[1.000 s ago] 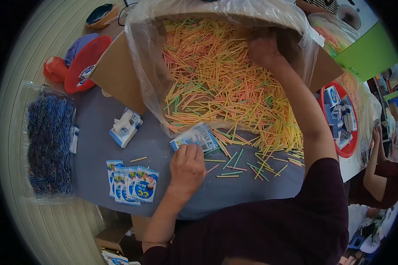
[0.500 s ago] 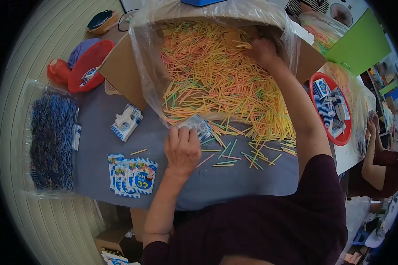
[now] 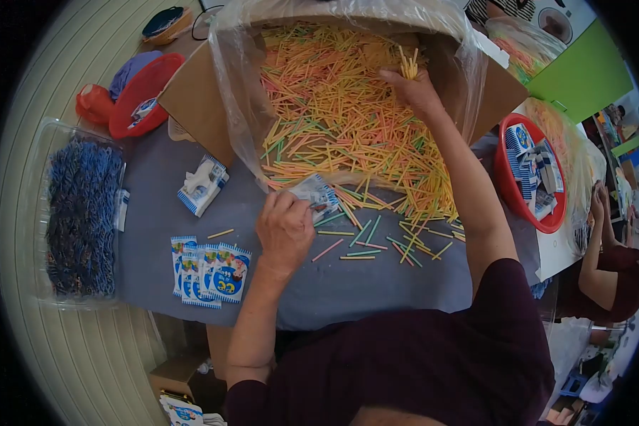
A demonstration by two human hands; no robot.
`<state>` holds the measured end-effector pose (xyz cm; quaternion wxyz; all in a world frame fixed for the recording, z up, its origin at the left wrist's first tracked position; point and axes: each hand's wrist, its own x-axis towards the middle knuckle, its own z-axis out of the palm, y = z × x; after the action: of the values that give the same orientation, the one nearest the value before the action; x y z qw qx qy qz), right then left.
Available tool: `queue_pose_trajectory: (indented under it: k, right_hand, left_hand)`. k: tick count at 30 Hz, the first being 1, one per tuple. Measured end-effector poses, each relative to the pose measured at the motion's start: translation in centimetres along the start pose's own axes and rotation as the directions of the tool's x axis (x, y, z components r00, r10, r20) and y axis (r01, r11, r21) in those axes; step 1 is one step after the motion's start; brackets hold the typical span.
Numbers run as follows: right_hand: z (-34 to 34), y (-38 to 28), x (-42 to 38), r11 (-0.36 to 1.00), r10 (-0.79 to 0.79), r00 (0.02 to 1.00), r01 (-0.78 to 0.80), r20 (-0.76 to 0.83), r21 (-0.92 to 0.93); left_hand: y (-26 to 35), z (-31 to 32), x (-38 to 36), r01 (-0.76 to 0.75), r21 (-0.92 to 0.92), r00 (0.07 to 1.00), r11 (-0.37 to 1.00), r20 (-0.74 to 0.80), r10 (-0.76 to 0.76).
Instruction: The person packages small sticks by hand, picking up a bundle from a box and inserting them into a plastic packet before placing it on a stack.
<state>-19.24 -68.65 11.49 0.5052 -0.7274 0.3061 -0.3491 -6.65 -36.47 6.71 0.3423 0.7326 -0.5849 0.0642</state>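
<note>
My right hand point(image 3: 413, 91) is closed around a bunch of yellow sticks point(image 3: 409, 64), their ends standing up above the fingers. Under it lies a heap of thin pastel sticks point(image 3: 348, 106) in a cardboard box point(image 3: 195, 99) lined with clear plastic point(image 3: 238, 92). Near the box's front edge, my left hand point(image 3: 285, 231) pinches a small clear-and-blue packet point(image 3: 315, 195). Loose sticks point(image 3: 362, 245) are scattered on the grey cloth to the right of that hand. To its left, several printed blue-and-white packets point(image 3: 213, 273) overlap in a pile.
An opened tissue pack point(image 3: 204, 186) lies left of the box. A clear tray of dark blue strands point(image 3: 82, 220) stands far left. Red baskets with packets stand at the left point(image 3: 138, 103) and right point(image 3: 529, 177). A co-worker's arm point(image 3: 596, 248) shows at far right.
My right hand has lifted out of the heap's back right corner and now shows a bunch of yellow sticks. My left hand has shifted slightly, still on the packet.
</note>
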Motion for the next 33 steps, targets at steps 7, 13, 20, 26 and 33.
queue_pose_trajectory:
  k: [7,13,20,26,33]
  right_hand:
    - [0.3,1.4,-1.0,0.738,-0.109,0.891,-0.225,0.441,0.636]
    - [3.2,-4.8,-4.6,0.751,-0.262,0.86,-0.104,0.439,0.652]
    - [4.4,-7.2,-6.7,0.876,-0.323,0.87,0.125,0.373,0.466]
    - [5.2,-5.2,-6.7,0.958,-0.254,0.861,0.16,0.441,0.239]
    - [5.0,-6.3,-6.8,0.423,-0.607,0.719,0.652,0.337,-0.63]
  left_hand:
    - [-0.6,-1.0,1.0,0.194,-0.313,0.981,0.93,0.062,-0.184]
    - [1.2,0.4,5.6,0.401,-0.738,0.905,0.543,0.224,-0.362]
    - [2.5,2.0,7.9,0.251,-0.898,0.944,0.36,0.145,-0.296]
    - [2.4,4.1,8.9,0.163,-0.882,0.968,0.442,0.056,-0.246]
    - [2.2,3.6,10.9,-0.03,-0.401,0.992,0.915,-0.121,-0.02]
